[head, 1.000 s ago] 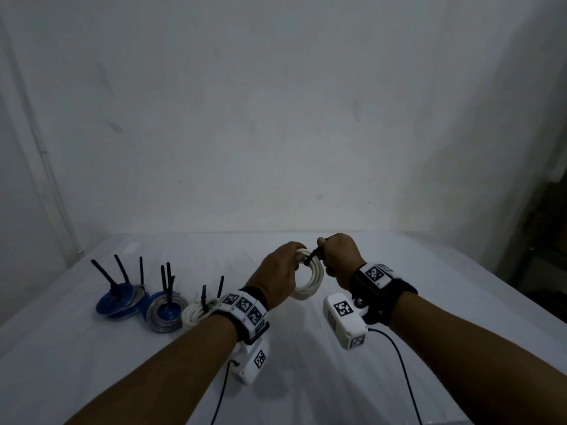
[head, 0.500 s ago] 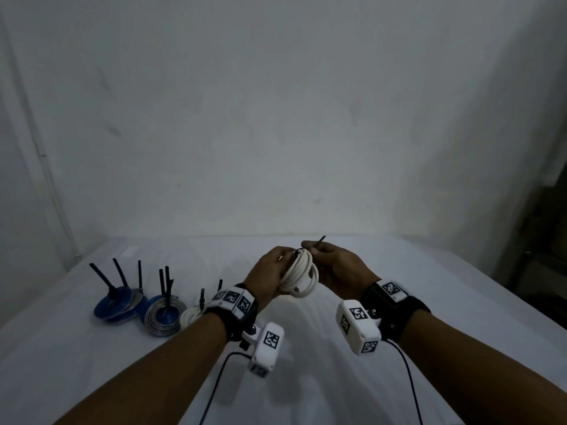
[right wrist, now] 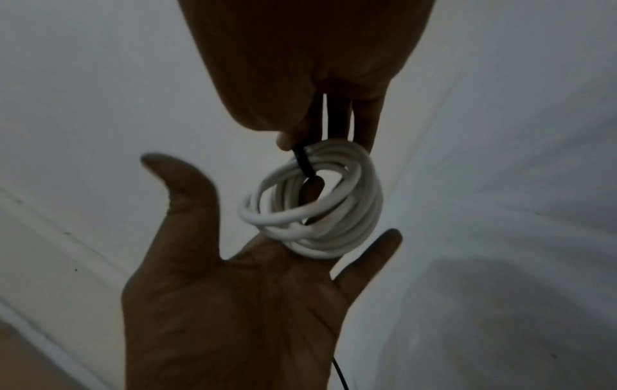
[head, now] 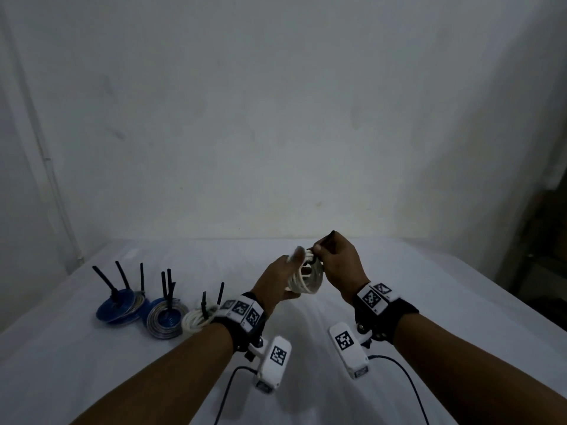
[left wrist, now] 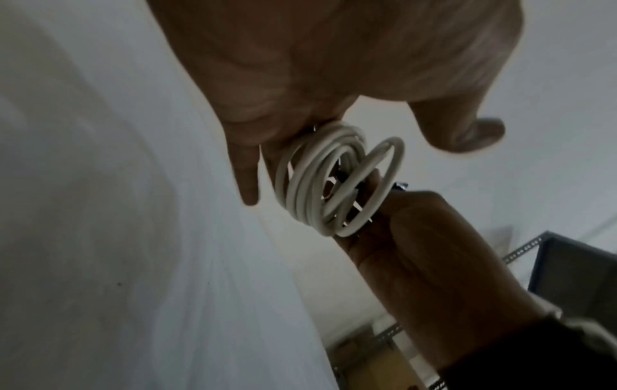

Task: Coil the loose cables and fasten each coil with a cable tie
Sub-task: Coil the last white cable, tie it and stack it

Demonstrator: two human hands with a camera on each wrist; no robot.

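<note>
A white cable coil [head: 308, 279] hangs above the table between my hands. My right hand [head: 319, 251] is at its top and pinches a black cable tie [right wrist: 303, 161] that loops round the coil's strands; the tie's tail [head: 329, 236] sticks up past my knuckles. My left hand [head: 293, 273] is spread flat, palm up, thumb out, and the coil [right wrist: 320, 216] rests against its straight fingers [right wrist: 370, 253]. In the left wrist view the coil [left wrist: 330, 182] sits between my left palm and my right hand [left wrist: 434, 250]. Part of the tie is hidden inside the coil.
Several tied coils lie at the left of the white table [head: 429, 302]: blue ones [head: 118, 309], a blue and silver one [head: 167, 319] and a white one [head: 196, 319], black tie tails standing up. Dark shelving [head: 546, 240] stands at the right.
My left hand has let go of the coil and spread flat under it. My right hand has risen a little and shifted right, pinching the tie at the coil's top.
</note>
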